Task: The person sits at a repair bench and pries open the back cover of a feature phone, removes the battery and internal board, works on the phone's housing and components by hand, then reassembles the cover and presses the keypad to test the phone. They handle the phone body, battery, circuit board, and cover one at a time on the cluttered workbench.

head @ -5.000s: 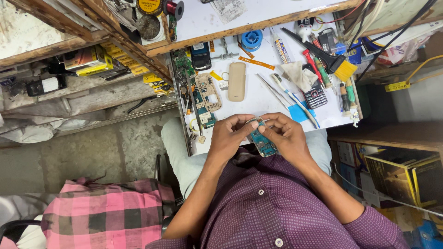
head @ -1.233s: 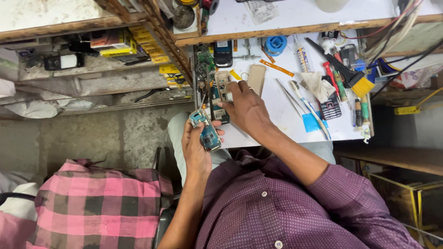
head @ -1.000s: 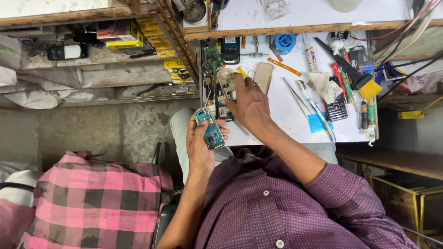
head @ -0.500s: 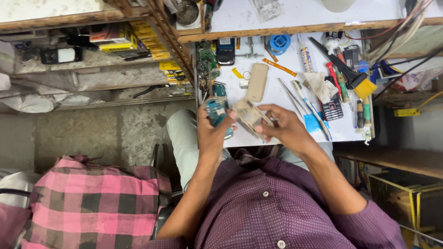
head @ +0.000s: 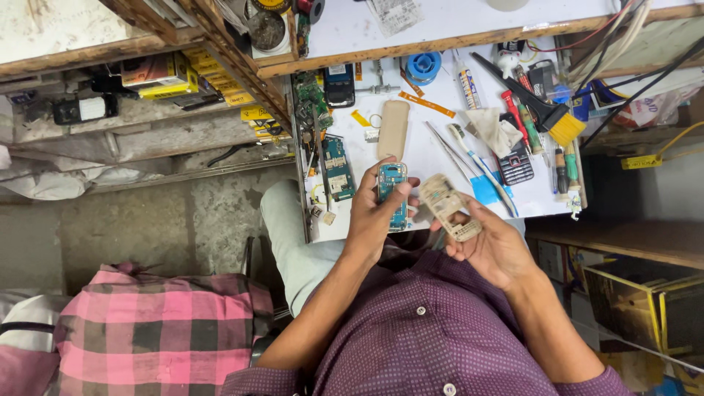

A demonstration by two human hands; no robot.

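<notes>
Blue-green and thin, the bare circuit board (head: 392,194) of a small phone stood upright in the left hand (head: 378,220), just below the middle of the frame and over the near edge of the white workbench (head: 433,158). The fingers were curled around its long edges and the thumb lay along one side, so the hand was closed on it but not tightly. The right hand (head: 491,246) was half open, palm up, and it held the beige phone frame (head: 449,207) between the thumb and the fingertips, tilted toward the board, a little right of centre.

I judged both pieces very light and stiff. The board looked fragile (small parts and a little screen sit on its face), so the edges seemed the only safe place to hold it. The plastic frame was hollow and probably a bit flexible; the long side rails looked the best grip, not the thin keypad grid.

On the bench behind, a beige back cover (head: 393,130) lay near a second green board (head: 337,167), and a yellow-bristled brush (head: 539,106) lay at the upper right.
</notes>
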